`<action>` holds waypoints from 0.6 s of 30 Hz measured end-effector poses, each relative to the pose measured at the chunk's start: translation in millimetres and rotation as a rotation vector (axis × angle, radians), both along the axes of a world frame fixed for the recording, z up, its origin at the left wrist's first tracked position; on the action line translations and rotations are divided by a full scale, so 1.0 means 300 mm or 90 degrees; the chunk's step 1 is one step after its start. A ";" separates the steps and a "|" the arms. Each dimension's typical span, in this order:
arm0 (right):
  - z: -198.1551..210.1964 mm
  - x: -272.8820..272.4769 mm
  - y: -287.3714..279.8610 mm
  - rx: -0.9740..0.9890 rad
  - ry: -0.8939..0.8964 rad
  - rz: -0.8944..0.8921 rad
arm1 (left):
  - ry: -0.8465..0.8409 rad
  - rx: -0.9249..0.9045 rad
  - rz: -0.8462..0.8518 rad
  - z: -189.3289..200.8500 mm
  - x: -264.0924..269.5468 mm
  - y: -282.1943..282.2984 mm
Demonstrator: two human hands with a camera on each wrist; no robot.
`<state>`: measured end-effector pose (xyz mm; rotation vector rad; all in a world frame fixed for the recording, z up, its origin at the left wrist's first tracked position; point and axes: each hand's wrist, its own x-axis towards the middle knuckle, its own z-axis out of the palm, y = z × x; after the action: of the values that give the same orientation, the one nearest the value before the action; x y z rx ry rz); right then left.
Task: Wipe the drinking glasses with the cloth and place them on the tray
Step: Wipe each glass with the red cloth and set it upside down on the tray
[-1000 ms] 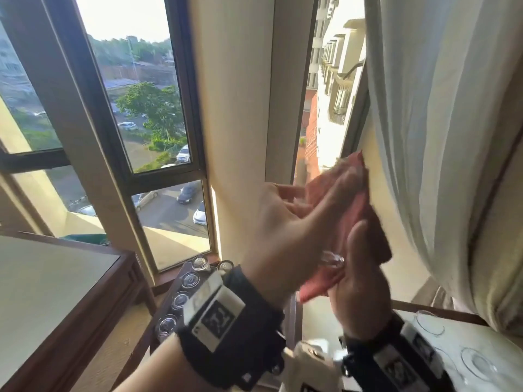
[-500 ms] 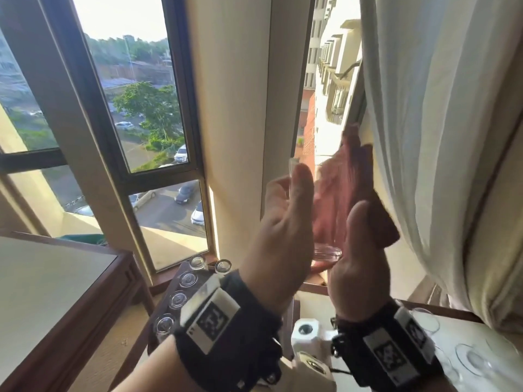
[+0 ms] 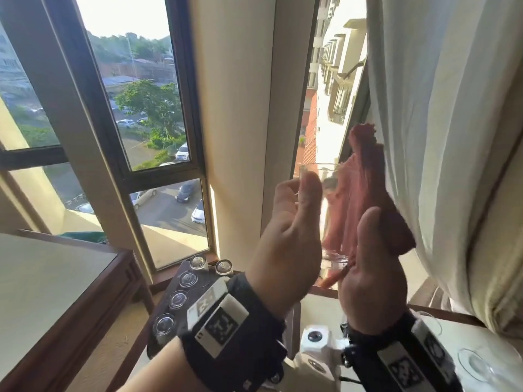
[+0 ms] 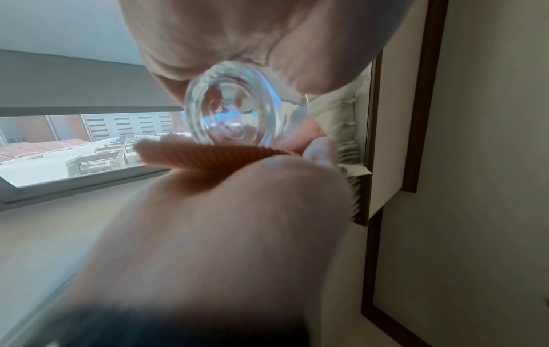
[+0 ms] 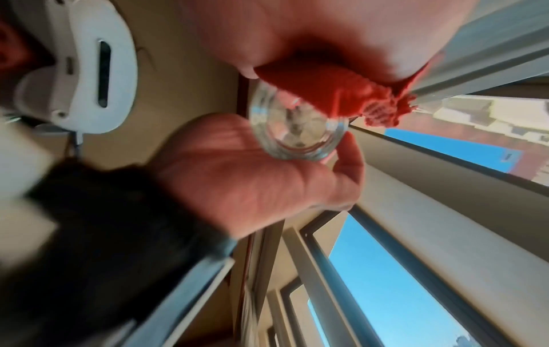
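Our left hand (image 3: 285, 239) grips the clear glass (image 3: 325, 210) upright at chest height, thumb and fingers curled round it. Our right hand (image 3: 370, 267) pinches the pink cloth (image 3: 359, 193) vs. the glass's far side. Below left, 1 dark tray (image 3: 158, 312) holds approx. 6 glasses; white curtain (image 3: 441, 137) hangs to the right.

Tabletop (image 3: 317, 309), pale surface with dark wood edge, lower right of head view, mostly hidden behind the wrists. Clear glasses (image 3: 475, 363) stand on its near right part. Dark tray (image 3: 167, 281) lower centre-left, what it rests on not visible; a row of glasses (image 3: 178, 299) stands in it. Second pale tabletop (image 3: 51, 281) at left.
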<state>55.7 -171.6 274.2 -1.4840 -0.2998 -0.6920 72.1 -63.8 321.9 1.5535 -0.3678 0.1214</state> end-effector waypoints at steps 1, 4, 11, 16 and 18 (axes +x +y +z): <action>-0.002 -0.020 0.017 0.002 0.021 0.028 | 0.018 -0.011 0.024 0.000 0.022 0.005; -0.082 -0.050 0.044 0.003 0.014 0.148 | 0.114 -0.141 0.033 0.038 0.078 0.046; 0.005 0.029 0.003 0.089 0.076 0.136 | 0.098 -0.048 -0.024 -0.019 0.018 0.001; 0.057 0.014 -0.015 0.040 0.001 0.038 | 0.046 -0.047 -0.052 -0.034 0.032 -0.017; -0.001 -0.017 0.025 0.006 0.041 0.045 | 0.033 -0.130 -0.051 -0.005 0.058 0.002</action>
<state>50.5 -164.0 274.1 -1.4765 -0.2987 -0.5875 89.6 -63.1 320.4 1.3359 -0.3651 0.0551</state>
